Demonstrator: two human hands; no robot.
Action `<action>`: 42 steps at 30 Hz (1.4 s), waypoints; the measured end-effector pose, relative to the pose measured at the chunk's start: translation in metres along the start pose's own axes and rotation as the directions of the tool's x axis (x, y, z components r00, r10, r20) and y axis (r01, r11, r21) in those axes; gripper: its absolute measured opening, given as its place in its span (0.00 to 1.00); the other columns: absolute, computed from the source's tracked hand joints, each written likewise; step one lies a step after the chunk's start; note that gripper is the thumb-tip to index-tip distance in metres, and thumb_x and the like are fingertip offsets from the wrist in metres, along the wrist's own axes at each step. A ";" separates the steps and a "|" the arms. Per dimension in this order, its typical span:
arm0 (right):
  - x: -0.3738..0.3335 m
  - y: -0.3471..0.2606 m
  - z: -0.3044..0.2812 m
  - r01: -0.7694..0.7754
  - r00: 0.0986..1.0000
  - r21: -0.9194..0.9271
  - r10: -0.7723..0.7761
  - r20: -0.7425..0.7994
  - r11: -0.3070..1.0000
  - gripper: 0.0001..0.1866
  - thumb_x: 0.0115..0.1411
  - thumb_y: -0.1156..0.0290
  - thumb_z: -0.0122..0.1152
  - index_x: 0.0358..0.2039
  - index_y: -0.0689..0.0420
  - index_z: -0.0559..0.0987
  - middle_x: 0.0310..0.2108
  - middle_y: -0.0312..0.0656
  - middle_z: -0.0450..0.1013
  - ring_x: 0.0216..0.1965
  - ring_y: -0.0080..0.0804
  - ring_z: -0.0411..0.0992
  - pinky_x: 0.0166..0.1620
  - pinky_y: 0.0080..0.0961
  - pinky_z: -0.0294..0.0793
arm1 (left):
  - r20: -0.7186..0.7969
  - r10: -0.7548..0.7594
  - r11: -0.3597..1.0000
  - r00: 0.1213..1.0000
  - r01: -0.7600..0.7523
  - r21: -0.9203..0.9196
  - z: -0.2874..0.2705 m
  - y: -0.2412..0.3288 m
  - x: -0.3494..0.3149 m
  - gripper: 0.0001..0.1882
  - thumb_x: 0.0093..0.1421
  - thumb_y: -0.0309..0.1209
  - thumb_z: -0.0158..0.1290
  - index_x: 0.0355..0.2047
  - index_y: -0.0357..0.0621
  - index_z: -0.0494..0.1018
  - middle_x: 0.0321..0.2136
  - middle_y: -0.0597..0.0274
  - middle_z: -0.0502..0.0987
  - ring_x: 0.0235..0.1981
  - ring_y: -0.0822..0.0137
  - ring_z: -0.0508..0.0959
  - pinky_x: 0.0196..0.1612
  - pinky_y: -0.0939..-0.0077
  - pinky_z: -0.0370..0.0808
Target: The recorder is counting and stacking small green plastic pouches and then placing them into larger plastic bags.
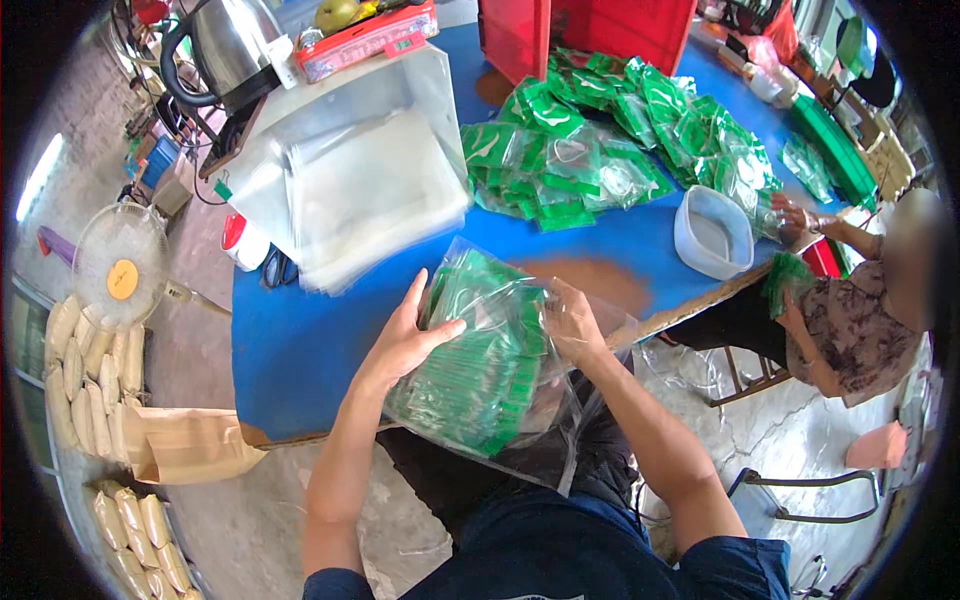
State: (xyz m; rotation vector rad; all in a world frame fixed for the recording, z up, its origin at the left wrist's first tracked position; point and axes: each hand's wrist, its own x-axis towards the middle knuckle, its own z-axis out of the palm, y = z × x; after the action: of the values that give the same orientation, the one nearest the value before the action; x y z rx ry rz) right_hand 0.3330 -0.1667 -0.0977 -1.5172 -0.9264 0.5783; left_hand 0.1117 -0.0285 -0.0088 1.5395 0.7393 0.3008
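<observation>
A large clear plastic bag (pixel 560 450) filled with overlapping green packets (pixel 470 370) leans over the table's near edge, in front of my body. My left hand (pixel 405 335) is at its left side, fingers and thumb spread wide, the thumb lying against the plastic. On the other side, my right hand (pixel 572 322) has its fingers closed on the bag's upper right edge. Loose clear plastic hangs below that hand. Part of the packets shows only through the glossy film.
Beyond lie a heap of green packets (pixel 570 150), a stack of clear bags (pixel 375 190) and a red crate (pixel 515 40). A plastic tub (pixel 712 235) stands right. A co-worker (pixel 850 330) sits there holding green packets. A fan (pixel 122 265) and a kettle (pixel 235 50) are left.
</observation>
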 end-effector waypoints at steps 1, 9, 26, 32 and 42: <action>0.000 -0.001 -0.002 0.256 0.963 -0.358 -0.271 0.007 0.898 0.13 0.59 0.75 0.58 0.43 0.67 0.80 0.32 0.55 0.79 0.36 0.43 0.77 0.43 0.36 0.74 | 0.002 -0.009 0.996 1.000 0.009 0.088 0.000 0.000 0.000 0.55 0.59 0.38 0.64 0.73 0.33 0.37 0.70 0.39 0.55 0.70 0.53 0.59 0.70 0.63 0.55; 0.005 -0.050 -0.012 -0.052 0.971 -0.291 0.117 0.209 0.955 0.17 0.58 0.74 0.56 0.48 0.65 0.77 0.42 0.62 0.76 0.45 0.59 0.75 0.50 0.44 0.73 | 0.152 0.001 0.983 0.988 -0.029 0.182 -0.003 0.002 0.003 0.48 0.64 0.38 0.54 0.74 0.36 0.38 0.75 0.45 0.40 0.76 0.58 0.40 0.74 0.67 0.40; 0.017 -0.024 -0.004 0.259 0.917 -0.234 -0.163 0.365 0.937 0.16 0.61 0.74 0.54 0.49 0.63 0.77 0.41 0.59 0.77 0.42 0.58 0.75 0.49 0.42 0.75 | 0.154 0.098 0.988 0.983 -0.115 0.103 -0.006 -0.010 -0.003 0.48 0.66 0.34 0.53 0.74 0.40 0.33 0.75 0.49 0.35 0.76 0.60 0.37 0.74 0.66 0.39; 0.006 -0.042 0.002 0.381 0.925 -0.340 -0.353 0.144 0.860 0.17 0.63 0.69 0.53 0.48 0.65 0.77 0.45 0.59 0.76 0.47 0.59 0.73 0.52 0.46 0.71 | 0.135 0.083 0.992 0.987 -0.095 0.084 -0.002 -0.007 -0.004 0.51 0.66 0.35 0.56 0.74 0.40 0.30 0.75 0.45 0.38 0.75 0.57 0.40 0.73 0.65 0.41; -0.028 -0.011 -0.006 0.376 0.921 -0.579 -0.226 0.316 0.723 0.20 0.65 0.71 0.51 0.56 0.64 0.73 0.55 0.59 0.69 0.59 0.53 0.65 0.63 0.45 0.62 | 0.036 0.041 0.994 0.999 -0.045 0.103 0.000 -0.008 -0.001 0.57 0.62 0.41 0.61 0.73 0.36 0.30 0.73 0.42 0.44 0.74 0.53 0.46 0.73 0.62 0.46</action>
State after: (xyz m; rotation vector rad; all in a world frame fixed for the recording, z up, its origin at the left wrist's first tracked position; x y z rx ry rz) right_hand 0.3195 -0.1938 -0.0898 -1.8534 -1.6352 0.1896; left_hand 0.1088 -0.0293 -0.0164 1.6566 0.7053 0.2717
